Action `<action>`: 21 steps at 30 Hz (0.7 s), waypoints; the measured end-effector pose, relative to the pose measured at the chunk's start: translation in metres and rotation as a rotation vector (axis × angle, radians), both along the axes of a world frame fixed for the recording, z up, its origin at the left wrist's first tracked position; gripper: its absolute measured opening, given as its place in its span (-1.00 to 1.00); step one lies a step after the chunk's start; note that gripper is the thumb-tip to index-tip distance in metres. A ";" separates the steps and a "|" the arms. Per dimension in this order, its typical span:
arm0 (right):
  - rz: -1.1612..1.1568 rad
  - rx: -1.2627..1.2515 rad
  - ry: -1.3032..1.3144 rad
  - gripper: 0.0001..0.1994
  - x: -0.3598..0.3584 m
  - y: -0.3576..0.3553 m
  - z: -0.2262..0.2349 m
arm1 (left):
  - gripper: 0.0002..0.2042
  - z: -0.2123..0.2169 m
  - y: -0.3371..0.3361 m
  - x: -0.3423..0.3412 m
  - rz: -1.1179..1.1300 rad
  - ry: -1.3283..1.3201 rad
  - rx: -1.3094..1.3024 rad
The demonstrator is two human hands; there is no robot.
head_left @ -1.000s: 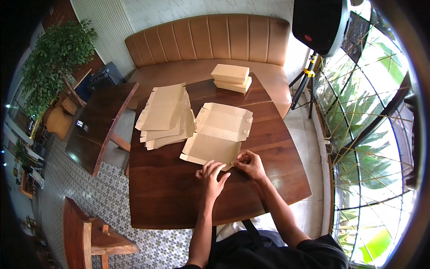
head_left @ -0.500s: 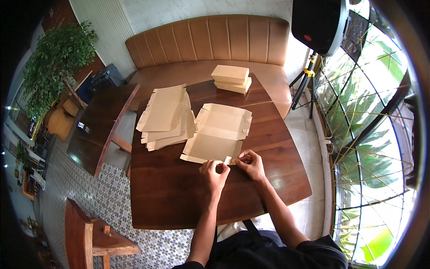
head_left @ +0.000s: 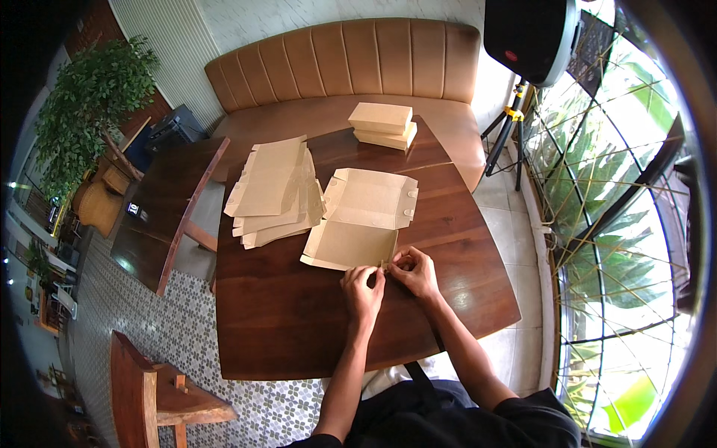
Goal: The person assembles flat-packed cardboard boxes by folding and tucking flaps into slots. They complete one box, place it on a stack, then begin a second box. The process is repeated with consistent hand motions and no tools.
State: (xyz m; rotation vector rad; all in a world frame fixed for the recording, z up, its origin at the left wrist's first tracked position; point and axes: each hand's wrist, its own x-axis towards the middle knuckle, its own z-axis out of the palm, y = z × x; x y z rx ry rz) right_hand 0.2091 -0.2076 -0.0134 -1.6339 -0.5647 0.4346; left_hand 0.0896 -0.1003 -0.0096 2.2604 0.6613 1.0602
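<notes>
A partly folded cardboard box (head_left: 357, 224) lies opened out on the dark wooden table (head_left: 299, 321), its near side panels raised. At its near right corner my left hand (head_left: 364, 290) and my right hand (head_left: 415, 272) meet, both with fingers pinched on the small corner flaps. The fingertips hide part of that corner. Just left of the box lies a stack of flat cardboard box blanks (head_left: 270, 183), overlapping unevenly. Folded cardboard boxes (head_left: 381, 118) are piled at the table's far edge.
A brown padded bench (head_left: 343, 63) curves behind the table. On the right stand a black speaker on a tripod (head_left: 526, 41) and a barred window. Another dark table (head_left: 168, 209) is at the left, with a wooden chair (head_left: 160, 396) at the lower left.
My hands have drawn closer together at the box's near right corner. The near right flaps there now stand more upright, and the view has shifted slightly.
</notes>
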 end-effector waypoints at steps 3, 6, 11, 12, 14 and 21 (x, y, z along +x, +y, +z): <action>0.004 -0.050 0.012 -0.81 0.002 0.001 0.002 | -0.89 -0.003 -0.001 0.002 -0.007 -0.036 -0.057; 0.039 -0.043 0.020 -0.79 0.005 0.002 0.000 | -0.92 -0.006 -0.004 0.002 -0.012 -0.075 -0.106; 0.066 -0.108 0.147 -0.72 0.017 0.009 -0.007 | -0.92 -0.010 -0.010 0.002 0.015 -0.152 -0.091; 0.064 -0.145 0.159 -0.69 0.020 0.010 -0.008 | -0.92 -0.011 -0.010 0.002 0.018 -0.163 -0.086; 0.063 -0.147 0.143 -0.66 0.021 0.011 -0.010 | -0.91 -0.012 -0.009 0.002 0.008 -0.170 -0.093; 0.035 -0.074 0.278 -0.52 0.021 0.013 -0.009 | -0.91 -0.012 -0.007 0.000 -0.028 -0.163 -0.103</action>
